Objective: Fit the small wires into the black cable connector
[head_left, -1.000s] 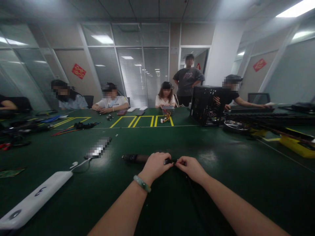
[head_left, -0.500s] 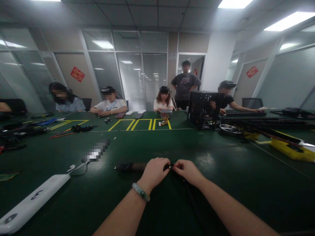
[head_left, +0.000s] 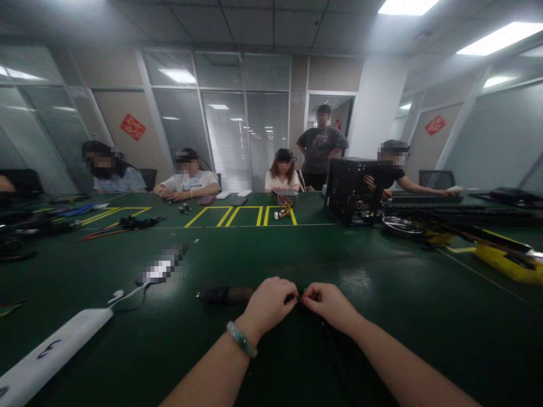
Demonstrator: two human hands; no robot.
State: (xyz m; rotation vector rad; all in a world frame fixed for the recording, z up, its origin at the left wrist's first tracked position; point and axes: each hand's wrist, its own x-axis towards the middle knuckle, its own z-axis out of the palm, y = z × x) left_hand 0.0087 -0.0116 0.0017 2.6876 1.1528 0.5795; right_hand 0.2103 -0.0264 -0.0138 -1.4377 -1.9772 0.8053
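Observation:
On the green tabletop lies a dark cylindrical electric screwdriver (head_left: 229, 295), its metal tip pointing left. My left hand (head_left: 272, 299) is closed over its right end, fingers curled and pointing right; a green bangle (head_left: 241, 339) circles that wrist. Close by on the right, my right hand (head_left: 328, 302) is closed in a pinch, fingertips almost meeting those of the left. A black cord (head_left: 326, 333) runs from beneath the right hand toward me, dim against the table. The small part between the fingertips is mostly hidden.
A white power strip (head_left: 59, 350) marked 3 lies at left. Beyond are a wire bundle (head_left: 127, 224), a black computer case (head_left: 354, 189), a round metal dish (head_left: 401, 225) and a yellow tray (head_left: 507, 263). Several people sit across the table; one person (head_left: 323, 144) stands.
Both hands have shifted slightly, and the fingertips now cover the small black piece with a brassy glint that showed between them. The view has moved a little.

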